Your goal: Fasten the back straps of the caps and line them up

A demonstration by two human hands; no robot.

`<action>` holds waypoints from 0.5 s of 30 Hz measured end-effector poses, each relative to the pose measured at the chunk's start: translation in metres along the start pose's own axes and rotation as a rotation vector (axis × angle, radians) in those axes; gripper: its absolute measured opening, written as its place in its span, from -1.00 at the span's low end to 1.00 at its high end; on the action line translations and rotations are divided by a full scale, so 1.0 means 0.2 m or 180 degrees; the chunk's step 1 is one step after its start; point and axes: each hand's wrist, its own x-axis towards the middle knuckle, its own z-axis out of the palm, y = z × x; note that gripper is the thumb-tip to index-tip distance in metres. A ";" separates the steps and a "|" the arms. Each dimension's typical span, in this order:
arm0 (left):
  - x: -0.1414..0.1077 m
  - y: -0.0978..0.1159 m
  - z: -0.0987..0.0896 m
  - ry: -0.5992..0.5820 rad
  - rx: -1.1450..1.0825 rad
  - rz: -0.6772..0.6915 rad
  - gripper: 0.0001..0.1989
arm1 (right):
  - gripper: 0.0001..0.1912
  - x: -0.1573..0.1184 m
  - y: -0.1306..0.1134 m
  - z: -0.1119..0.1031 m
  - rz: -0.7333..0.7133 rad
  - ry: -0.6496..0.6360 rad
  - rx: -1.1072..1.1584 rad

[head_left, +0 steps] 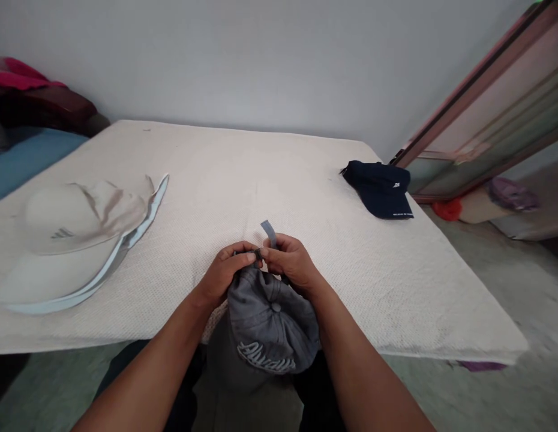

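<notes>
A grey baseball cap with light raised lettering hangs at the table's near edge, its brim pointing down towards my lap. My left hand pinches the back of the cap beside a small dark buckle. On the other side of the buckle, my right hand is closed on the cap's adjusting strap, whose loose grey end sticks up above the fingers. The fingertips of both hands nearly meet at the buckle and partly hide it.
A navy cap lies at the table's right. On the left is a beige wide-brimmed hat with pale blue edging. The table has a cream textured cover. A wall stands behind it, and a framed glass panel at right.
</notes>
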 end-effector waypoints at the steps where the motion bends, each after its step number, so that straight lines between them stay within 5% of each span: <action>1: 0.00 0.00 0.00 0.0024 0.0015 0.0003 -0.90 | -0.83 0.00 0.00 0.00 0.0011 0.0018 -0.0007; 15: 0.00 0.01 -0.03 0.0121 -0.0594 -0.0142 -0.89 | -0.81 0.01 -0.04 -0.03 0.0097 -0.0236 0.0392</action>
